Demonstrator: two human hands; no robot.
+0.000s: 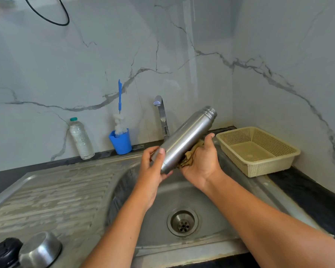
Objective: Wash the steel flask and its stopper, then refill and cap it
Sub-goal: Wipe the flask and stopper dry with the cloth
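Over the sink (182,246), mid-frame, the flask (186,138) is held tilted, its threaded neck pointing to the upper right. The left grip (153,169) clasps its base, and the right grip (201,161) holds a cloth (190,159) against its side. Outer scrubbing looks underway. Washing the stopper (4,252) at lower left, then refilling and capping, seem still to do.

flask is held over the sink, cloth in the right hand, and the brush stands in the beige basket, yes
Not quite. In the head view the brush stands in the blue cup beside the tap, not in the basket, which sits off to the right. The rest holds: the flask is over the sink and the right hand holds the cloth against it.
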